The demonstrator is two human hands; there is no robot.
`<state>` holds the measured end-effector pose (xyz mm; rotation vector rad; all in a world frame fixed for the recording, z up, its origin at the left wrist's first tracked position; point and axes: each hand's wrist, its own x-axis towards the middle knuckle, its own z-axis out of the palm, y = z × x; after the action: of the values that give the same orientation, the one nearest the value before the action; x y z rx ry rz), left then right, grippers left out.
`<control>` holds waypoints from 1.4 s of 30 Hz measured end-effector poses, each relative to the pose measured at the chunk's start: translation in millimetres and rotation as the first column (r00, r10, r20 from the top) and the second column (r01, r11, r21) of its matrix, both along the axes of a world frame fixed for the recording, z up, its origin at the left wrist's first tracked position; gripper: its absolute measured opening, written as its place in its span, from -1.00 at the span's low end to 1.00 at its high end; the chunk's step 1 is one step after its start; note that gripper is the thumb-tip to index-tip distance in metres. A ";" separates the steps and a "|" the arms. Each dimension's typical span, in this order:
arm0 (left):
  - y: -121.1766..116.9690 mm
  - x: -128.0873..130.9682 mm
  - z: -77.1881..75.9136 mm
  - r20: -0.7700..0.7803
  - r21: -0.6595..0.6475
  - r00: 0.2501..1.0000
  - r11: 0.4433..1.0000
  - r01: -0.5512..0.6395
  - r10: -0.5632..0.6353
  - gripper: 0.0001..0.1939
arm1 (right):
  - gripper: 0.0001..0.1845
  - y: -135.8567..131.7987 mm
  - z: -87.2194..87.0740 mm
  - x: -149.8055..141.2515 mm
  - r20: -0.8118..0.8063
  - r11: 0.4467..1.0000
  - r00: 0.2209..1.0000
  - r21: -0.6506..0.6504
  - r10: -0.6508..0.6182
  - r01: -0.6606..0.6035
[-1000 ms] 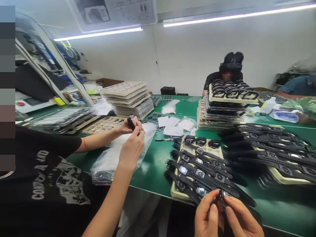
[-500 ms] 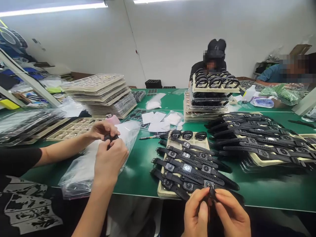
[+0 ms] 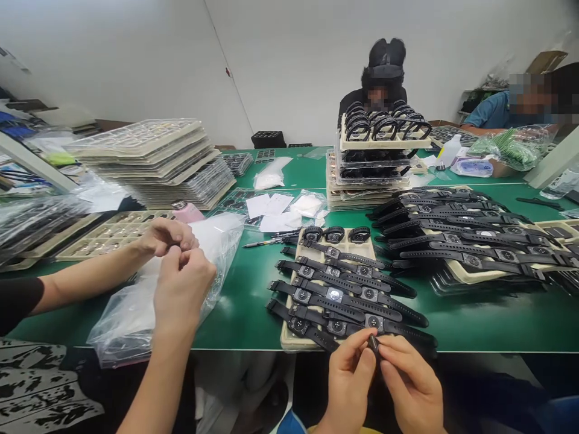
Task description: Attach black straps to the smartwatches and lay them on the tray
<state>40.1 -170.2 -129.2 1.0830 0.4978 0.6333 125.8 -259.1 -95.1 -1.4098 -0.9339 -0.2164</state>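
**Pinching a small dark part [image 3: 373,343] over a beige tray [image 3: 289,342]**

The left hand [image 3: 348,380] and right hand [image 3: 409,386] have their fingers closed on it, above the tray's near edge and its rows of black-strapped smartwatches [image 3: 335,295]. This looks like close handling of one piece; steady fingertips are called for.

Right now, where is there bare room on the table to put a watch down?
Bare green mat lies between the plastic bag and the watch tray, and along the front edge right of your right hand. It's crowded around the stacked trays behind.
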 end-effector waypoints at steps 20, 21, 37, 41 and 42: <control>16.1 7.0 52.0 -0.055 0.307 0.998 0.951 0.037 -0.021 -0.63 | -0.83 -3.3 -7.1 -1.6 -0.049 0.999 0.999 0.043 -0.018 0.020; 15.1 7.3 51.3 -0.063 0.244 0.997 0.967 0.069 -0.055 -0.59 | -0.85 -3.6 -9.6 -3.5 -0.074 0.998 0.997 0.053 -0.035 0.039; 4.3 8.2 42.0 -0.015 0.237 1.000 0.971 0.018 -0.015 -0.58 | -0.97 0.4 -23.4 -12.5 -0.363 0.963 0.916 0.258 0.172 -0.078; 6.2 8.1 48.0 -0.046 0.305 0.997 0.950 0.072 -0.061 -0.58 | -0.97 -3.4 -22.3 -14.6 -0.355 0.965 0.927 0.259 0.125 -0.031; 5.7 8.0 47.7 -0.054 0.303 0.997 0.951 0.065 -0.051 -0.59 | -0.97 -4.5 -22.2 -14.3 -0.346 0.968 0.934 0.250 0.090 -0.001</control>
<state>48.1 -164.4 -81.5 1.4024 0.4133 0.6489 111.6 -263.6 -117.3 -1.1461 -0.6157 -0.0361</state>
